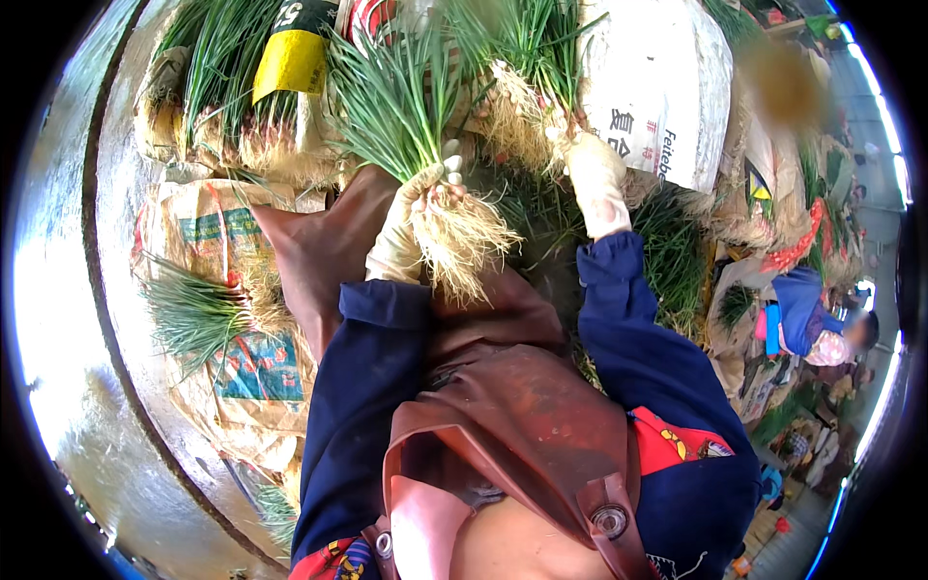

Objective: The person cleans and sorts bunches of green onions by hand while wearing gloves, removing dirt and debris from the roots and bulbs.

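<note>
In my gloved left hand (401, 217) is a bunch of scallions (401, 111), gripped around the stems just above the roots. Its green leaves fan up and away, and the pale stringy roots hang toward my apron. My gloved right hand (592, 172) reaches ahead to a second lot of scallions (527, 43). Its fingers close at the root end of these, partly lost among roots and stems. Below and between my hands lie loose green leaves (546, 227).
More scallion bundles (222, 87) stand at the far left, one with a yellow label (290, 66). A white sack (662, 87) lies at the far right. On a tan sack (184, 387) to my left rests another bunch (198, 309). A person in blue (807, 309) sits farther right.
</note>
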A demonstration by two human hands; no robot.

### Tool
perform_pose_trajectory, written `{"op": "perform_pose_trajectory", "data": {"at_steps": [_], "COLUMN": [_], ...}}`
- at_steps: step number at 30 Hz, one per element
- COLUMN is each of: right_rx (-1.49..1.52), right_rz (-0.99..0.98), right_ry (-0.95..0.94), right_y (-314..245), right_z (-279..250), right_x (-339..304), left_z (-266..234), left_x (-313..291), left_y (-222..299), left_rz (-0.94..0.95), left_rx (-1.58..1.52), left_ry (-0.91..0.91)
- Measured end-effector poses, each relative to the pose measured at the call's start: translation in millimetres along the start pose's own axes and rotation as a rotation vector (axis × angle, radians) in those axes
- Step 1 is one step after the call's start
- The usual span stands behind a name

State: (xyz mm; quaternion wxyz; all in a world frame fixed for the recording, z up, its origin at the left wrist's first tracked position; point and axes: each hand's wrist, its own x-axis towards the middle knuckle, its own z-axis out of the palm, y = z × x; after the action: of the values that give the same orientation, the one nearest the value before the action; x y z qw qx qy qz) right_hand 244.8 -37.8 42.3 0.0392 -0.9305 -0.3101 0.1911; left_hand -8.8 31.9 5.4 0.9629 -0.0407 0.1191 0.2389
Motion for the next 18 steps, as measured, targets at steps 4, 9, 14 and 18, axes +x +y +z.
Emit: {"op": "perform_pose_trajectory", "data": {"at_steps": [4, 9, 14, 18], "right_rx": [-0.123, 0.192, 0.492, 0.944], "right_rz": [-0.139, -0.510, -0.735, -0.314], "right_ry": [0.053, 0.188, -0.269, -0.289], "right_y": [-16.6, -36.7, -31.2, -47.8], "right_z": [-3.2, 15.0, 43.5, 22.2], "right_x": [-17.8, -92.1, -92.5, -72.8], "left_z": [-12.3, 6.7, 9.1, 6.4], "left_x": [0.5, -4.9, -10.8, -7.4], "left_y": [4.5, -8.8, -6.6, -4.7], "left_rz": [0.018, 0.045, 0.007, -0.041], "left_rx": [0.040, 0.163, 0.122, 0.120], "left_ry": [-0.064, -0.021, 0.027, 0.050]}}
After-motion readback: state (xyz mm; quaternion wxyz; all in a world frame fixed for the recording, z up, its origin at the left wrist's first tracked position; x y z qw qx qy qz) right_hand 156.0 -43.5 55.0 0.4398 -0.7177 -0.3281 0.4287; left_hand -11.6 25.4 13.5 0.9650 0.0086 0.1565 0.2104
